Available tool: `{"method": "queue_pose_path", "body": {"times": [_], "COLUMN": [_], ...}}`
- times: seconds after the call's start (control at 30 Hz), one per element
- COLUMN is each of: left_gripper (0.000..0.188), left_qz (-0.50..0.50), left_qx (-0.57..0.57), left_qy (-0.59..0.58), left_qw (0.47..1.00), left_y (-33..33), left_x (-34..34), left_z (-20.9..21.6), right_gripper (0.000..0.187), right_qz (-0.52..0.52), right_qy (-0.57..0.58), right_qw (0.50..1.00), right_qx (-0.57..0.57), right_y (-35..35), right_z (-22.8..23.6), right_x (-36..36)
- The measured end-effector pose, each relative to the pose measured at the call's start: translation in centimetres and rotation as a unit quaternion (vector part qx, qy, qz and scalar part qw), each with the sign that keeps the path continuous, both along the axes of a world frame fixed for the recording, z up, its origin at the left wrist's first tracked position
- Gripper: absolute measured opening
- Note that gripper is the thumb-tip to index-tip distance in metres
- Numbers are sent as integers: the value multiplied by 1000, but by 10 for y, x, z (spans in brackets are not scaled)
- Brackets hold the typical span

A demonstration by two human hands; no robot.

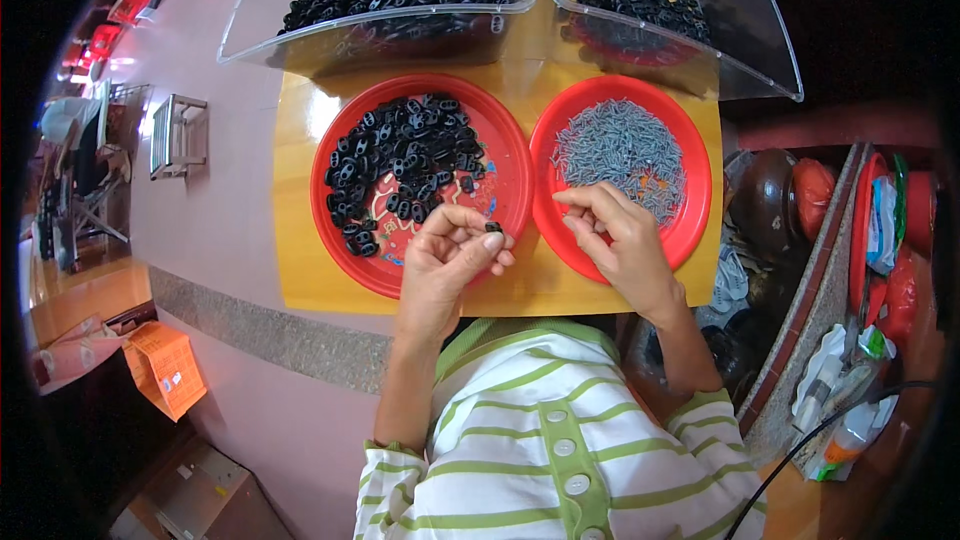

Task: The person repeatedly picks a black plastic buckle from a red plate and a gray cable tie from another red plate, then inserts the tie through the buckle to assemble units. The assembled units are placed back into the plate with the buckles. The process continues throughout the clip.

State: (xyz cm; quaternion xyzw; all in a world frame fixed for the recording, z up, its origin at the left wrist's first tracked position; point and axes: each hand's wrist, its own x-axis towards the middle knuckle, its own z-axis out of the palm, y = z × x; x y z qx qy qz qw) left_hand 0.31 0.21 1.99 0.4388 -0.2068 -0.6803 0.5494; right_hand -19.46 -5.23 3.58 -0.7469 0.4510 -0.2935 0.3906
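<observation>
Between the thumb and fingers of my left hand (455,250) is a small black plastic piece (493,227), held above the near right rim of the left red tray (505,145). Many like it, black oval pieces with holes (400,155), lie heaped in that tray. My right hand (625,240) hovers over the near left part of the right red tray (697,175), its fingers bent in toward the thumb. Whatever those fingertips hold is too small to make out. Small grey screw-like pieces (620,145) are piled in this tray.
Two clear plastic bins stand behind the trays: a left bin (400,28) full of black pieces and a right bin (640,28) with fewer. Everything rests on a yellow tabletop (300,200). A metal stool (178,135) and an orange box (165,370) are at left, a ledge (800,270) at right.
</observation>
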Motion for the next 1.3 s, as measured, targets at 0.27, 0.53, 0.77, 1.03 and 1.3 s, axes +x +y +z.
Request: {"method": "queue_pose_path", "body": {"times": [0.27,0.53,0.77,1.03,1.3], "left_gripper": [18,22,25,15,14], "left_qz": [4,43,70,51,55], "left_qx": [35,34,15,37,20], "left_qy": [73,67,41,37,2], "left_qw": [997,996,997,997,998], "left_y": [17,14,13,17,19], "left_x": [-3,-5,-9,-3,-4], "left_z": [-10,-3,-4,-9,-5], "right_gripper": [12,10,10,10,9], "right_qz": [-21,-55,-26,-37,-22], "right_qy": [-126,-229,-290,-334,-344], "right_qw": [984,942,929,907,896], "right_qx": [122,239,227,254,281], "right_y": [6,17,16,21,25], "right_z": [0,-12,-21,-27,-28], "right_x": [12,23,32,44,47]}}
